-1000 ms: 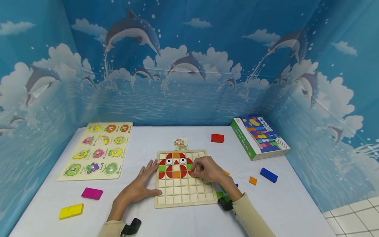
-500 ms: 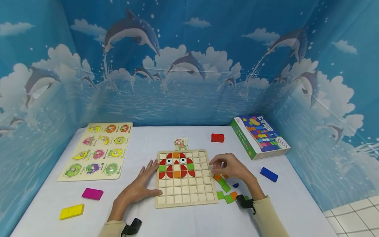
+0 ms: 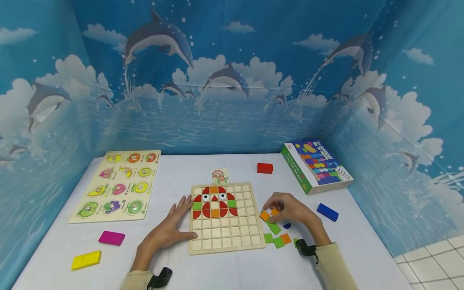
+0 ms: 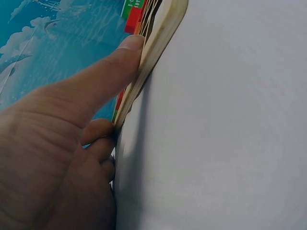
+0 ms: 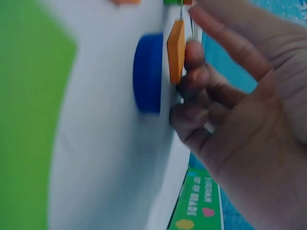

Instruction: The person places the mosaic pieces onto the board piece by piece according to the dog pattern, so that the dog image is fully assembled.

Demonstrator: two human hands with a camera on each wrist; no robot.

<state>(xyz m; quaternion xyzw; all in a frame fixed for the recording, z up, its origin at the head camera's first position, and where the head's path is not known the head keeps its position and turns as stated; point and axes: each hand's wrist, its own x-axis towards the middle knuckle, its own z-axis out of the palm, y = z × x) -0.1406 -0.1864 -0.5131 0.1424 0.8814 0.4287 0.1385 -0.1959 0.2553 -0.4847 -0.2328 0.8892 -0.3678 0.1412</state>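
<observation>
My left hand [image 3: 169, 227] lies along the left edge of a wooden grid board [image 3: 226, 243], fingers stretched out and thumb on the rim. In the left wrist view the thumb [image 4: 110, 72] presses on the board's edge. Red, green and orange tiles and two eye tiles form an owl-like pattern [image 3: 214, 203] in its upper left. Right of the board my right hand [image 3: 290, 208] hovers low over loose tiles, thumb and index finger apart around an orange tile [image 3: 265, 216]. In the right wrist view another orange tile [image 5: 176, 52] lies close against the other fingertips.
Loose green tiles [image 3: 278, 242] and a blue piece [image 3: 286, 226] lie near the right hand. A picture card [image 3: 220, 175] lies behind the board. Red [image 3: 264, 168], blue [image 3: 328, 212], magenta [image 3: 111, 238] and yellow [image 3: 86, 260] blocks, a fruit board [image 3: 116, 185] and a box [image 3: 317, 166] lie around.
My right hand has left the red tile on the board, moved right to the loose tiles and lowered, its thumb and index finger spreading. The left hand has stayed on the board's edge.
</observation>
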